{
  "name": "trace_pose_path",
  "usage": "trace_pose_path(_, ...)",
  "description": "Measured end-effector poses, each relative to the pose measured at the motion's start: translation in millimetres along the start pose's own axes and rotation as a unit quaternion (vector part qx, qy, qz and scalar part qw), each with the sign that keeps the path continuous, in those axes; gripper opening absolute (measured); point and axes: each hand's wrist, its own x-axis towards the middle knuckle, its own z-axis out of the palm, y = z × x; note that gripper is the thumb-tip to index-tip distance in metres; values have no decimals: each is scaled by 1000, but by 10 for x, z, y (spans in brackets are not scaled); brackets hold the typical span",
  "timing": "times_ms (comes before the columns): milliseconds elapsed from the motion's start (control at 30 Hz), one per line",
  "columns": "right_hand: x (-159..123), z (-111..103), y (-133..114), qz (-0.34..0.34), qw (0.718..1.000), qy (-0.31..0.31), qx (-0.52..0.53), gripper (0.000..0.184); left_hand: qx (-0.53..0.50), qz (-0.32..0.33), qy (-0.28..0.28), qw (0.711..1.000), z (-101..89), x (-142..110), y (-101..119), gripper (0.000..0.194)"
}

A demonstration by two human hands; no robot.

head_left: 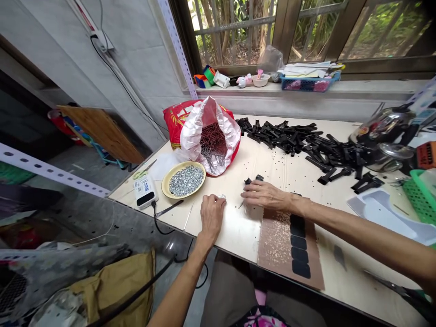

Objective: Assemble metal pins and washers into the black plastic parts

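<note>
My left hand (211, 213) rests on the table with its fingers curled into a pinch. Beside its fingertips lie small silvery pieces (221, 196); what the pinch holds is hidden. My right hand (264, 195) is bent over a small black plastic piece (247, 181), its fingers closed around it, thumb out of sight. A thin metal pin (241, 205) shows under those fingers. To the left of my left hand stands a yellow dish (165, 186) of small shiny metal parts (186, 180). Behind it, an open red bag (174, 120) holds many long thin metal pins (214, 143).
Black plastic parts (289, 136) are heaped along the back. A brown sheet (275, 254) with black rounded pads (299, 242) lies under my right forearm. Scissors (391, 284), a green basket (418, 195) and a kettle (384, 127) are at right; a white device (145, 190) is left.
</note>
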Motion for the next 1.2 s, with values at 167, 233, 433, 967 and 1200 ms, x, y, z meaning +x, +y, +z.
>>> trace_pose_path(167, 177, -359, -213, 114, 955, 226, 156, 20, 41, -17, -22, 999, 37, 78, 80, 21)
trace_pose_path(233, 217, -489, -326, 186, 928, 256, 196, 23, 64, -41, -23, 997, 59, 114, 126, 22)
trace_pose_path(433, 125, -472, -544, 302, 907, 225, 186, 30, 82, -76, -66, 992, 30, 157, 232, 21)
trace_pose_path(967, 47, -375, -905, 366, 910, 153, 124, 28, -719, -233, -83, 649, -482, 19, 522, 28)
trace_pose_path(1200, 10, -483, -947, 380, 911, 136, 81, 27, -753, -202, -104, 618, -563, -38, 650, 23)
